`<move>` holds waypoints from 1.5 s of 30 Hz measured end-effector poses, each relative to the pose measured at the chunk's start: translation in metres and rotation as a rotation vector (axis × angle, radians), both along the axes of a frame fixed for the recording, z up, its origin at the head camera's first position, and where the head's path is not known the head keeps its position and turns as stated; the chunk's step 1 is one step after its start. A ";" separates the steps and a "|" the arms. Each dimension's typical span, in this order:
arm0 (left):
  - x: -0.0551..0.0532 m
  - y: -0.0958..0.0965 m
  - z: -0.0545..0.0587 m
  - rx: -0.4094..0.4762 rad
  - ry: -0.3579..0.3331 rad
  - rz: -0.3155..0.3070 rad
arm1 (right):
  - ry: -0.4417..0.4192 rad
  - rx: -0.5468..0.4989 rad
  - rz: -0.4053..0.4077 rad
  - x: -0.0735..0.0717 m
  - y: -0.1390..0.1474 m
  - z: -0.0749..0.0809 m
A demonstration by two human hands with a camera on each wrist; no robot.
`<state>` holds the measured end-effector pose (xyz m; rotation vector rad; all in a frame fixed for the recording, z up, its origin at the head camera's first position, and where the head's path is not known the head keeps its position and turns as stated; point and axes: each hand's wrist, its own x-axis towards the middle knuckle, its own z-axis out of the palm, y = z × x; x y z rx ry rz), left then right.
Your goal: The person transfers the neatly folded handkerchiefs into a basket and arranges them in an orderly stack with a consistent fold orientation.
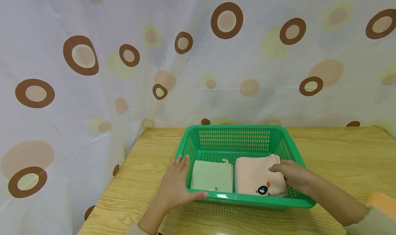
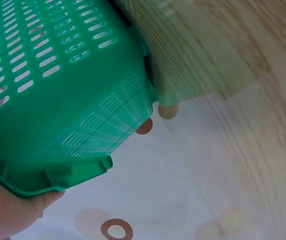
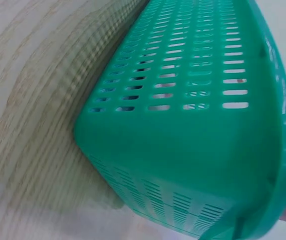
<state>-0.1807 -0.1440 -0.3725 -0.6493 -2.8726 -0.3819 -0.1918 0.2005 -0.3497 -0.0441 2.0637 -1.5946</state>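
Observation:
A green plastic basket (image 1: 247, 197) with slotted sides stands on the table. Inside, at the left, lies a folded pale green towel (image 1: 211, 175); beside it, at the right, is a folded pink towel (image 1: 252, 173) with an embroidered eye. My right hand (image 1: 294, 174) reaches in over the basket's right side and grips the pink towel's right edge, thumb on top and fingers hidden below. My left hand (image 1: 176, 187) rests on the basket's front left corner, fingers spread along the rim. Only a part of that hand (image 2: 12, 212) shows in the left wrist view, at the rim.
The wood-grain table (image 1: 340, 159) extends to both sides of the basket. An orange item (image 1: 382, 205) lies at the right edge, partly behind the right sleeve. A white patterned curtain (image 1: 198, 66) hangs behind and to the left of the table.

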 end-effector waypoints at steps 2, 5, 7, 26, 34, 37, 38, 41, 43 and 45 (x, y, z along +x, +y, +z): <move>0.000 0.000 0.000 -0.001 0.001 0.001 | -0.014 0.014 -0.005 0.001 0.001 0.003; 0.000 0.000 0.000 -0.001 0.002 0.003 | -0.010 0.035 -0.006 0.003 0.004 0.006; 0.000 0.000 0.000 0.000 0.003 0.003 | -0.002 0.045 0.005 0.004 0.006 0.009; -0.001 0.001 0.000 0.006 0.008 -0.003 | 0.168 -0.104 0.022 -0.002 0.035 0.005; -0.001 0.001 0.000 0.013 0.001 -0.005 | 0.214 -0.164 -0.007 -0.004 0.054 0.004; -0.001 0.001 0.000 0.011 0.001 -0.005 | 0.200 -0.220 -0.028 -0.004 0.060 0.004; -0.001 0.001 -0.001 0.010 0.000 -0.005 | 0.196 -0.236 -0.030 -0.004 0.062 0.005; -0.001 0.001 -0.001 0.009 -0.004 -0.006 | 0.177 -0.295 -0.048 -0.004 0.066 0.005; -0.001 0.001 -0.001 0.005 -0.003 -0.006 | 0.168 -0.325 -0.054 -0.003 0.069 0.006; -0.001 0.001 -0.001 0.000 0.000 -0.006 | 0.154 -0.367 -0.062 -0.002 0.072 0.007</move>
